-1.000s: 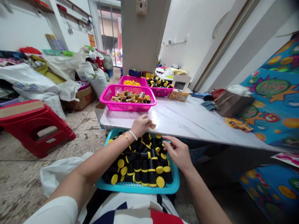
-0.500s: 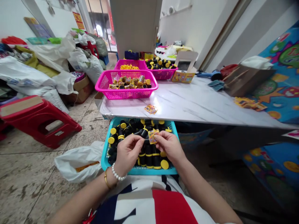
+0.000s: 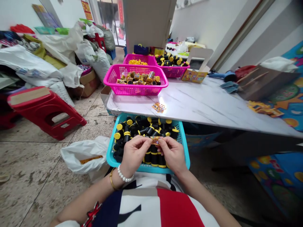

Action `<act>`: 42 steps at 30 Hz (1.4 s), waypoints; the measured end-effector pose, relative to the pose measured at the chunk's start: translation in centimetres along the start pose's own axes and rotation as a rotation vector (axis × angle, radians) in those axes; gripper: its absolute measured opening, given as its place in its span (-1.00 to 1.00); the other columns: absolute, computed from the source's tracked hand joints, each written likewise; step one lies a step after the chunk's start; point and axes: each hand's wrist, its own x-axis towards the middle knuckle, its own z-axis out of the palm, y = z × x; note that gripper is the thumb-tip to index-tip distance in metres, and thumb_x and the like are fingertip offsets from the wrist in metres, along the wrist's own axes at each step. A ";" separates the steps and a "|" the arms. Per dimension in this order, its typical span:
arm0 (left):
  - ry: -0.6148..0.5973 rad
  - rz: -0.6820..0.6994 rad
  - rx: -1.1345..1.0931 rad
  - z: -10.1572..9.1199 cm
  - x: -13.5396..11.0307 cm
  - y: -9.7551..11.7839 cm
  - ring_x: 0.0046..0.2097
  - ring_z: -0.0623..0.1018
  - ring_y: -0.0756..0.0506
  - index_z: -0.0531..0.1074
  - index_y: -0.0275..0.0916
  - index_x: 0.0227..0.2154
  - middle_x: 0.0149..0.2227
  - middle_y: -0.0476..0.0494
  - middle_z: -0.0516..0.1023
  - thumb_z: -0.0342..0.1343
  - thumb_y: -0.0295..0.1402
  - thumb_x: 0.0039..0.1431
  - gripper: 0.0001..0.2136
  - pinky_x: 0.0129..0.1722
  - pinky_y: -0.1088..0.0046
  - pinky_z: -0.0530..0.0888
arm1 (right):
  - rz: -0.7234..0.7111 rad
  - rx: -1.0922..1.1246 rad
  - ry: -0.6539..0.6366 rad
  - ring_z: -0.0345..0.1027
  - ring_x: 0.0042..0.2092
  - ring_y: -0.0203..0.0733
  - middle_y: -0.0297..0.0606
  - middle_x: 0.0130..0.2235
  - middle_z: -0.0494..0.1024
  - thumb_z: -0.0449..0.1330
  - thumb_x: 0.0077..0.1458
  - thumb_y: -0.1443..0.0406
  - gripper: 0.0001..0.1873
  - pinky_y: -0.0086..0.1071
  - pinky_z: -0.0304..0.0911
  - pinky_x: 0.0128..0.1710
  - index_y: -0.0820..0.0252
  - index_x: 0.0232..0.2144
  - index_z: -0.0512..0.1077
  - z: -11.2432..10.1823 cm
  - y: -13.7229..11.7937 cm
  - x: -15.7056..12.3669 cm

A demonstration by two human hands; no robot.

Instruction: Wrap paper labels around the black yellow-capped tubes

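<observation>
Between my hands is a small printed label (image 3: 155, 140), yellow and orange with a coloured pattern. My left hand (image 3: 134, 155) pinches its left end with thumb and finger. Its right end is pinched by my right hand (image 3: 174, 155). Both hands hover over a teal basket (image 3: 187, 157) on my lap. Inside the basket lie many black cylinders (image 3: 154, 158) with yellow caps, several lined up just below the label. A small pile of similar printed labels (image 3: 159, 107) rests on the table's near edge.
On the white marbled table (image 3: 187, 97), a pink basket (image 3: 136, 90) holds label-wrapped cylinders. Behind it, other pink baskets (image 3: 175, 72) hold yellow parts and black cylinders. A red stool (image 3: 47, 108) and an open white bag (image 3: 94, 151) occupy the floor at left.
My left hand, earlier beside the label, now pinches its left end. The label has turned from upright to lying crosswise between both hands. The view has shifted slightly.
</observation>
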 end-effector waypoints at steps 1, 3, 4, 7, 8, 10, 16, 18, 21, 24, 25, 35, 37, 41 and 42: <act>-0.003 0.013 0.010 0.0 0.0 -0.1 -0.44 0.39 0.05 0.58 -0.28 -0.40 -0.41 -0.09 0.48 0.19 -0.28 0.12 -0.83 -0.51 0.56 0.31 | -0.025 -0.021 -0.005 0.32 -0.51 -0.32 -0.33 -0.49 0.49 0.17 0.18 0.15 -0.75 -0.48 0.24 -0.53 0.19 -0.41 0.50 0.1 0.1 -0.1; -0.004 0.016 0.005 -0.1 0.1 -0.2 -0.39 0.42 0.02 0.59 -0.27 -0.38 -0.37 -0.11 0.49 0.21 -0.29 0.10 -0.85 -0.45 0.55 0.34 | -0.090 -0.089 -0.013 0.34 -0.46 -0.30 -0.32 -0.46 0.49 0.17 0.18 0.18 -0.79 -0.45 0.26 -0.47 0.17 -0.39 0.51 0.2 0.3 -0.2; -0.007 0.008 -0.004 0.0 0.2 -0.2 -0.38 0.42 0.02 0.59 -0.26 -0.37 -0.37 -0.11 0.49 0.23 -0.28 0.08 -0.85 -0.45 0.54 0.34 | -0.129 -0.134 -0.017 0.33 -0.45 -0.29 -0.32 -0.45 0.49 0.18 0.17 0.20 -0.80 -0.43 0.26 -0.44 0.17 -0.40 0.51 0.2 0.3 -0.1; -0.002 -0.022 -0.044 0.0 0.5 -0.2 -0.43 0.39 0.04 0.59 -0.27 -0.41 -0.38 -0.09 0.48 0.28 -0.28 0.00 -0.84 -0.52 0.55 0.30 | -0.256 -0.246 -0.051 0.32 -0.41 -0.26 -0.31 -0.46 0.47 0.19 0.16 0.23 -0.80 -0.40 0.25 -0.38 0.17 -0.46 0.49 0.1 -0.1 0.2; 0.009 -0.044 -0.057 0.0 0.6 -0.2 -0.46 0.37 0.06 0.59 -0.27 -0.43 -0.40 -0.08 0.48 0.30 -0.28 -0.02 -0.84 -0.54 0.56 0.28 | -0.287 -0.269 -0.075 0.34 -0.39 -0.25 -0.29 -0.44 0.48 0.18 0.16 0.23 -0.80 -0.39 0.26 -0.36 0.16 -0.46 0.48 -0.1 -0.4 0.3; 0.031 -0.128 -0.080 -0.2 0.8 -0.3 -0.54 0.31 0.08 0.58 -0.28 -0.45 -0.51 -0.02 0.45 0.31 -0.27 -0.04 -0.83 -0.60 0.57 0.22 | -0.314 -0.316 -0.143 0.39 -0.32 -0.21 -0.26 -0.36 0.53 0.15 0.19 0.22 -0.81 -0.37 0.28 -0.30 0.14 -0.39 0.51 -1.0 -1.0 0.6; 0.057 -0.309 -0.146 -1.7 0.9 -1.2 -0.69 0.23 0.13 0.52 -0.29 -0.41 -0.66 0.06 0.40 0.29 -0.24 -0.02 -0.79 -0.71 0.61 0.09 | -0.186 -0.836 -0.320 0.43 -0.34 -0.18 -0.25 -0.38 0.56 0.16 0.15 0.05 -0.70 -0.38 0.21 -0.37 0.14 -0.37 0.50 -5.3 -2.1 -1.2; 0.017 -0.354 -0.212 -1.8 0.8 -1.6 -0.71 0.22 0.14 0.47 -0.28 -0.42 -0.67 0.09 0.38 0.28 -0.22 0.01 -0.78 -0.73 0.63 0.05 | -0.159 -1.061 -0.338 0.44 -0.32 -0.13 -0.24 -0.35 0.56 0.23 0.07 0.00 -0.65 -0.39 0.15 -0.44 0.15 -0.31 0.48 -5.8 -1.7 -2.5; -0.058 -0.450 -0.303 -1.4 0.6 -1.8 -0.72 0.22 0.16 0.41 -0.28 -0.43 -0.66 0.09 0.39 0.29 -0.23 0.00 -0.76 -0.74 0.65 0.01 | -0.163 -1.244 -0.373 0.46 -0.26 -0.09 -0.23 -0.27 0.55 0.24 0.06 0.02 -0.63 -0.39 0.11 -0.46 0.15 -0.20 0.43 -5.5 -1.2 -3.7; -0.109 -0.553 -0.400 -1.2 0.7 -1.6 -0.72 0.24 0.18 0.40 -0.30 -0.41 -0.58 0.03 0.46 0.31 -0.27 -0.03 -0.76 -0.76 0.67 0.01 | -0.155 -1.297 -0.438 0.46 -0.31 -0.15 -0.27 -0.26 0.54 0.20 0.12 0.07 -0.71 -0.39 0.10 -0.48 0.14 -0.23 0.41 -5.6 -1.2 -3.6; -0.125 -0.580 -0.436 -1.3 0.8 -1.4 -0.72 0.23 0.19 0.40 -0.31 -0.40 -0.55 0.02 0.47 0.31 -0.29 -0.03 -0.76 -0.77 0.68 -0.01 | -0.159 -1.303 -0.472 0.46 -0.32 -0.16 -0.28 -0.25 0.54 0.21 0.12 0.10 -0.74 -0.39 0.10 -0.48 0.13 -0.23 0.41 -5.8 -1.3 -3.3; -0.207 -0.708 -0.595 -1.8 0.9 -1.2 -0.68 0.18 0.24 0.51 -0.42 -0.36 -0.43 -0.13 0.53 0.33 -0.39 -0.07 -0.78 -0.77 0.75 0.04 | -0.203 -1.212 -0.696 0.43 -0.33 -0.16 -0.27 -0.27 0.51 0.30 0.02 0.11 -0.73 -0.42 0.17 -0.43 0.11 -0.29 0.39 -6.5 -2.2 -1.9; -0.202 -0.688 -0.590 -1.9 1.0 -1.3 -0.66 0.18 0.24 0.52 -0.43 -0.37 -0.38 -0.18 0.55 0.33 -0.39 -0.07 -0.78 -0.75 0.75 0.06 | -0.206 -1.109 -0.682 0.40 -0.34 -0.19 -0.27 -0.27 0.50 0.28 0.04 0.18 -0.77 -0.42 0.20 -0.42 0.11 -0.28 0.38 -6.8 -2.3 -2.1; -0.188 -0.652 -0.573 -1.8 1.2 -1.2 -0.66 0.17 0.23 0.54 -0.41 -0.38 -0.45 -0.12 0.53 0.32 -0.36 -0.05 -0.79 -0.74 0.74 0.04 | -0.138 -0.594 -0.480 0.40 -0.29 -0.20 -0.23 -0.24 0.51 0.20 0.10 0.26 -0.85 -0.37 0.33 -0.32 0.09 -0.23 0.41 -7.2 -2.5 -2.5; -0.195 -0.646 -0.570 -1.6 1.3 -1.2 -0.66 0.17 0.23 0.54 -0.41 -0.39 -0.47 -0.11 0.51 0.32 -0.34 -0.04 -0.79 -0.74 0.73 0.03 | -0.082 -0.416 -0.400 0.41 -0.28 -0.19 -0.21 -0.21 0.52 0.22 0.10 0.25 -0.81 -0.35 0.37 -0.31 0.09 -0.19 0.41 -7.1 -2.5 -2.4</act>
